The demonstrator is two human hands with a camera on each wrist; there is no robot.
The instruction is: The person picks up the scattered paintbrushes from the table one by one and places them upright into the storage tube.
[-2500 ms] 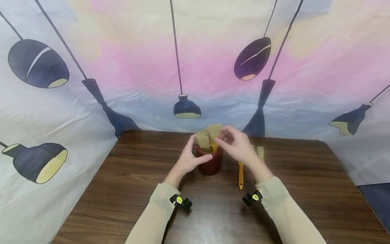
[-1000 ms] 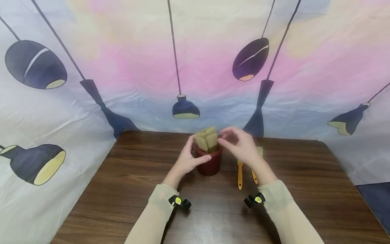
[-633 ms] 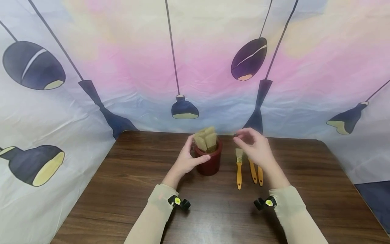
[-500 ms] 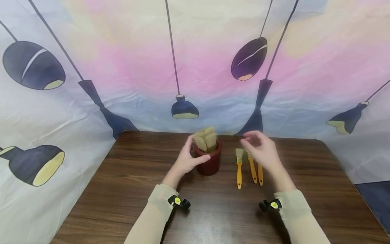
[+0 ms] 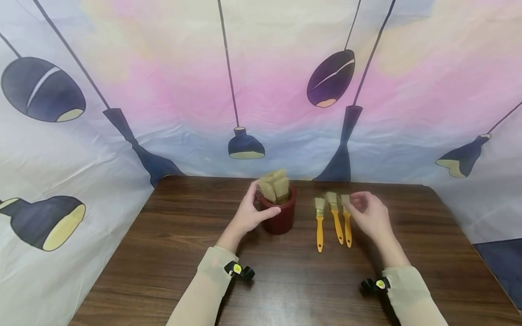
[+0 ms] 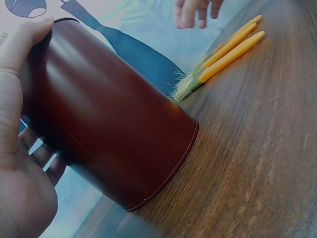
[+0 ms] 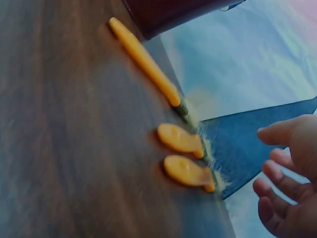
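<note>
A dark red cup (image 5: pixel 281 222) stands on the table with several paintbrushes (image 5: pixel 278 186) in it, pale bristles up. My left hand (image 5: pixel 249 216) grips it from the left, thumb across the near side at the rim; the other fingers go round behind. To the right lie three more paintbrushes with yellow handles: a left one (image 5: pixel 320 231), a middle one (image 5: pixel 336 225) and a right one (image 5: pixel 347 228), bristles pointing away from me. Beside the bristles of the right one is my right hand (image 5: pixel 373 218). In the right wrist view its fingers are loosely bent and hold nothing.
The brown wood-grain table (image 5: pixel 183 253) ends at a back edge just behind the cup and brushes. A cloth backdrop (image 5: pixel 195 136) printed with hanging lamps rises behind it and along the sides.
My right hand has let go of a paintbrush at the cup and moved right, past the three lying brushes, uncovering them. That brush now sits lower in the cup. My left hand stays put.
</note>
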